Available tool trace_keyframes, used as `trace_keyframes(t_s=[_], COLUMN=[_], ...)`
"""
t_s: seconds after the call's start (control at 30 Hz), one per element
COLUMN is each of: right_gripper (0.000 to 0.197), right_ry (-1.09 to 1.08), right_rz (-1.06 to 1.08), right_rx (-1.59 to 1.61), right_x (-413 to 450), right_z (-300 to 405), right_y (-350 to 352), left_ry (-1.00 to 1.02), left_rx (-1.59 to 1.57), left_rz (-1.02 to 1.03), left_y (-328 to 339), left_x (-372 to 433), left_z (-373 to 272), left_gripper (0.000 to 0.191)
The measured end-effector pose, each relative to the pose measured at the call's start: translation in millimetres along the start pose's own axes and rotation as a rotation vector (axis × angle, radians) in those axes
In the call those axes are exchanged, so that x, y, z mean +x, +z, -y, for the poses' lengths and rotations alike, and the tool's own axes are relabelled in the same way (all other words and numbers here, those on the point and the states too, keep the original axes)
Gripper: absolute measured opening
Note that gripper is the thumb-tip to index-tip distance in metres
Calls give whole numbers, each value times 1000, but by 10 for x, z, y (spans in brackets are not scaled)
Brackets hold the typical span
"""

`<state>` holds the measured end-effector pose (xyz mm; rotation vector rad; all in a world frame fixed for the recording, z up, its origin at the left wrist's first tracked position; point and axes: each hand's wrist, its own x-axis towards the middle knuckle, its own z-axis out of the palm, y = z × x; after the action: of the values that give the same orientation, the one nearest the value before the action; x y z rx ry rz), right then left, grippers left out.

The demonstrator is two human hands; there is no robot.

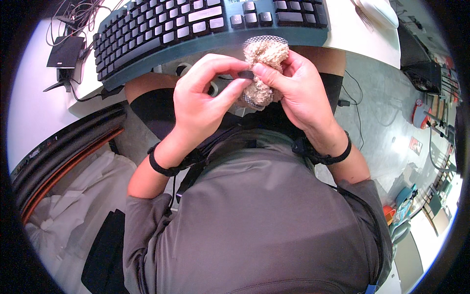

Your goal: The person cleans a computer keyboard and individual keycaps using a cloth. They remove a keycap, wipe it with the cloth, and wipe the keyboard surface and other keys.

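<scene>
A fluffy beige plush item [265,55] with dark-and-white checked fabric at its top and bottom is held above my lap, just off the desk's front edge. My right hand [303,86] grips it from the right, its thumb pressed into the pile. On the other side, my left hand [205,92] pinches a small black piece [246,74] between thumb and forefinger, against the plush item's left side. Whether the black piece is attached to the plush cannot be told. The right hand's other fingers are partly hidden behind the plush.
A dark keyboard [209,27] lies on the white desk [361,40] just beyond my hands. A white mouse [380,13] is at the upper right. Tangled cables [79,14] and a black box [65,51] sit at the upper left. A thin cable [358,110] trails on the floor.
</scene>
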<state>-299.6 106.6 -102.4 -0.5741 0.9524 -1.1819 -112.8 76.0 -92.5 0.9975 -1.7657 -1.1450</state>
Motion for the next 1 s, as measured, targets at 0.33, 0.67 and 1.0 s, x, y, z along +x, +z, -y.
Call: trace_keyframes(t_s=[0.33,0.67,1.0], right_gripper=[32,33,34], right_ry=[-85,-51,-96], right_rz=[-7,37,60], right_rx=[-21,-17,-33], right_x=[-39,-123,-40], right_z=[40,30,1], right_y=[48,113,84], left_ry=[-217,-55,204], left_rx=[-215,-233,146], left_rz=[-7,-106,12], left_y=[-21,-19,-97], left_x=[-57,0,54], left_z=[-7,109,33], left_gripper=[25,24,20])
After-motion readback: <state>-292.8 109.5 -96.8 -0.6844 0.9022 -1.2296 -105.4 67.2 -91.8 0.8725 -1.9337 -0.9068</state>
